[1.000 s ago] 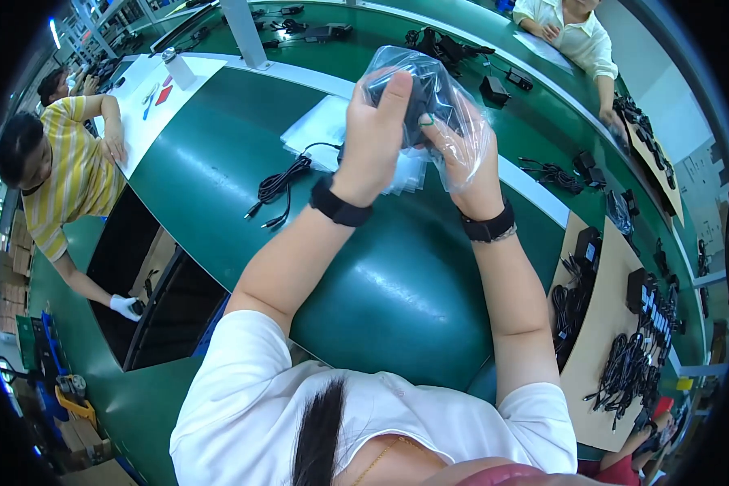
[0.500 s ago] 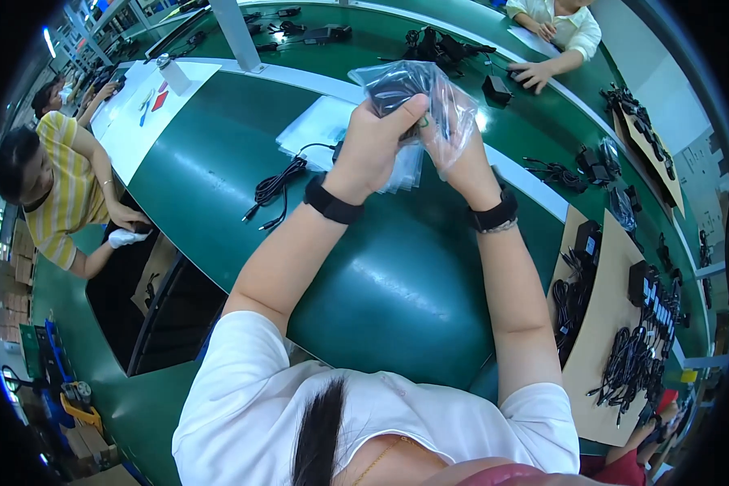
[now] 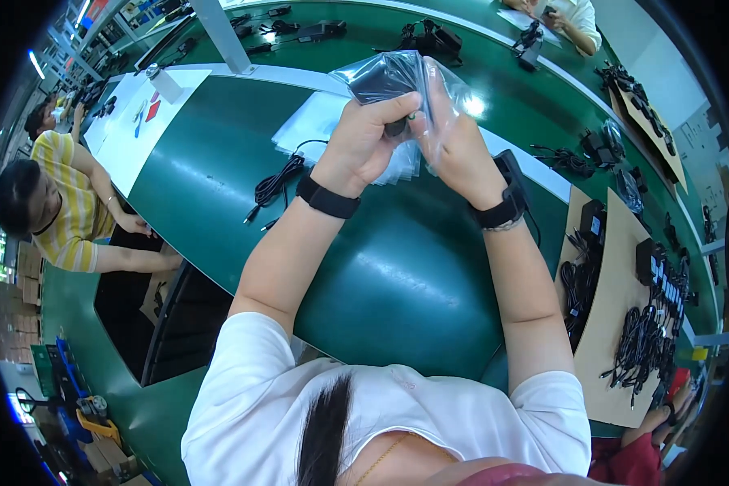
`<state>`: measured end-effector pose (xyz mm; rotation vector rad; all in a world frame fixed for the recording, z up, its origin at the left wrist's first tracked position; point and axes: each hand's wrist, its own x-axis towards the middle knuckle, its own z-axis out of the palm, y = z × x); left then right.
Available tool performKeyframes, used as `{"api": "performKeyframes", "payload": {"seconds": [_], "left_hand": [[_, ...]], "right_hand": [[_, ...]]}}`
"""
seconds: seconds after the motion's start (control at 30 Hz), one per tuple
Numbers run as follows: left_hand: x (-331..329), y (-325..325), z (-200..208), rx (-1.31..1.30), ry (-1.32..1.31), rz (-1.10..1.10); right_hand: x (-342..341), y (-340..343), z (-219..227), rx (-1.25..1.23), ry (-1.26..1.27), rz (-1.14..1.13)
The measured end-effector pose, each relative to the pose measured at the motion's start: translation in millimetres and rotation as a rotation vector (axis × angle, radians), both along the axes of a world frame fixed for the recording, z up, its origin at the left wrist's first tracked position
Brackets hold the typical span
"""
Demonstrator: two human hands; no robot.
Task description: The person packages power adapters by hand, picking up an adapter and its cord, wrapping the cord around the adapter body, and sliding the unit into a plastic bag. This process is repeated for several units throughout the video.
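Note:
Over the green bench I hold a clear plastic bag (image 3: 455,91) in front of me with both hands. Inside the film shows a dark block (image 3: 377,81) that looks like a black power adapter. My left hand (image 3: 364,134) is closed on the block and the bag's left side, thumb across the front. My right hand (image 3: 459,154) grips the bag's right side, its fingers partly behind film. A stack of flat clear bags (image 3: 300,130) lies under and left of my hands. Beside it rests a coiled black cable (image 3: 274,185) with plug ends.
Cardboard sheets (image 3: 611,340) with rows of black adapters and cables lie at right. More adapters (image 3: 433,39) lie on the far bench. To the left, a person in a striped shirt (image 3: 73,219) reaches over a black bin (image 3: 170,324). A metal post (image 3: 220,36) rises behind.
The dark block shows more plainly in the bag, and my right hand has tilted. The person at left has moved a hand into the bin; the far person's hand has drawn back.

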<state>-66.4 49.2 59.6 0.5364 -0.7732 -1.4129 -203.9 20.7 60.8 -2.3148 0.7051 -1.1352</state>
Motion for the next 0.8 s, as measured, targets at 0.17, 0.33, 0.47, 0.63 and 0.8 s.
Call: {"api": "performKeyframes", "payload": {"seconds": [0.17,0.33,0.47,0.63,0.8], "left_hand": [[3,-10,-16,0.173,-0.024,0.088],[10,-19,-16,0.19,0.211,-0.048],[21,-21,-11,0.105,0.292,0.018],[12,-12,-8,-0.004,0.224,0.023],[0,-10,-11,-0.056,0.135,0.139]], "right_hand": [[-1,-12,-14,-0.202,0.206,-0.042],[-48,-27,16,0.477,-0.158,0.324],[-65,-40,25,0.476,-0.382,0.243],[-39,-21,18,0.42,-0.238,0.121],[-14,-16,-1,0.513,-0.434,0.048]]}}
